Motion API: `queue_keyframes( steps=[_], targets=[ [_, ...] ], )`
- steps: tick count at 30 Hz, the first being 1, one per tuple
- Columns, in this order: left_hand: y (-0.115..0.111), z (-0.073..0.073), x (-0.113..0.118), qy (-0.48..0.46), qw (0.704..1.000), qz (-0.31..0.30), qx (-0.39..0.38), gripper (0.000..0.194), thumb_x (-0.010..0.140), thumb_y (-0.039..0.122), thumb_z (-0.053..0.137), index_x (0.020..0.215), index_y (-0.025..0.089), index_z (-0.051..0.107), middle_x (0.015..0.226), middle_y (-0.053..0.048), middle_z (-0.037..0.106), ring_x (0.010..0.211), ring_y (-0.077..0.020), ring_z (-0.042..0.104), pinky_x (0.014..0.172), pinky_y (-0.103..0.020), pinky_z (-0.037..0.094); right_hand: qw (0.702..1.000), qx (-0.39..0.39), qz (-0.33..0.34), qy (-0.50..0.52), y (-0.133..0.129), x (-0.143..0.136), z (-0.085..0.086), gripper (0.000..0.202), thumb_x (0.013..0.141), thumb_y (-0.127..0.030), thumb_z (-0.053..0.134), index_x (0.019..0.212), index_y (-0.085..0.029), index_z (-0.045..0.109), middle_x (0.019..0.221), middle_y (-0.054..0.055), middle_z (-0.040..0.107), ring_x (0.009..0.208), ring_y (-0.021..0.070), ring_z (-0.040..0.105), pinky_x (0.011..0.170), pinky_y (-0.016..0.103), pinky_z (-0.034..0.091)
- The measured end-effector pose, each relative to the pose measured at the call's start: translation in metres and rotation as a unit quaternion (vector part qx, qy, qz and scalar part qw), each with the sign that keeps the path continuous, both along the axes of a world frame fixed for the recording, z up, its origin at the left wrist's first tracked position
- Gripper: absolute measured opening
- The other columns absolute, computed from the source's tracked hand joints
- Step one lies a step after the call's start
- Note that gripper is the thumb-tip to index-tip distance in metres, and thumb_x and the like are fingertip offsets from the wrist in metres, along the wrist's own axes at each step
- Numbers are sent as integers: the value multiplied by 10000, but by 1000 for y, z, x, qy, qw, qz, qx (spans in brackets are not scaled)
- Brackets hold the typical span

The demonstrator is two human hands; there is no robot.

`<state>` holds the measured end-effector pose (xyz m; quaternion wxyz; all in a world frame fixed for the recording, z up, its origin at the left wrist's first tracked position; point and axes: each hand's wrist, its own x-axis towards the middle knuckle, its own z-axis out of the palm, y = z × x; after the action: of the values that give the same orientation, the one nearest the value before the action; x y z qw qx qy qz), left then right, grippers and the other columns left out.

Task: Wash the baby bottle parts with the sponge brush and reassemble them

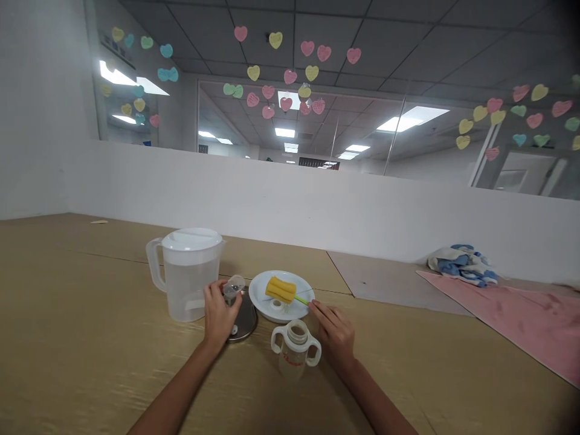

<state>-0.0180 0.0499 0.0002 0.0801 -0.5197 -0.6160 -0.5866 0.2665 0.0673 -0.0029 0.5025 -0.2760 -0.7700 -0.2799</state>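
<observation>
My left hand holds a small clear cap over a round metal lid on the table. My right hand pinches the green handle of a yellow sponge brush that lies on a white plate. A small white ring also lies on the plate. An open clear baby bottle with two white handles stands between my hands, near my right wrist. A clear plastic pitcher with a white lid stands just left of my left hand.
The wooden table runs to a white partition wall. At the right lie a pink cloth and a crumpled blue and white towel. Paper hearts hang on the glass above.
</observation>
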Motion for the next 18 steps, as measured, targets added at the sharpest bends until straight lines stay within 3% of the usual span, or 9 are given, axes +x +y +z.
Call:
queue_keyframes(
  steps=[6,13,18],
  targets=[
    [0,-3,1,72,993,-79,-43,228,745,161,466,973,183,455,954,-63,518,947,-231,551,835,-398,473,1000,3,-3,-5,0,-1,0,439,830,-33,384,1133,-243,623,1011,45,694,801,137,630,731,278,500],
    [2,-5,1,112,981,-94,-129,91,749,117,462,801,191,472,917,-43,487,863,-187,562,800,-345,477,1000,-5,-5,-12,1,-1,0,432,839,-54,372,1134,-243,625,995,57,697,798,142,637,729,280,511],
    [7,-11,1,127,975,-107,-146,89,756,107,466,774,182,510,946,-51,503,882,-177,581,829,-330,471,1000,-5,-17,-6,1,-1,-1,440,824,-41,388,1127,-250,629,977,42,702,792,139,637,737,276,508]
  ],
)
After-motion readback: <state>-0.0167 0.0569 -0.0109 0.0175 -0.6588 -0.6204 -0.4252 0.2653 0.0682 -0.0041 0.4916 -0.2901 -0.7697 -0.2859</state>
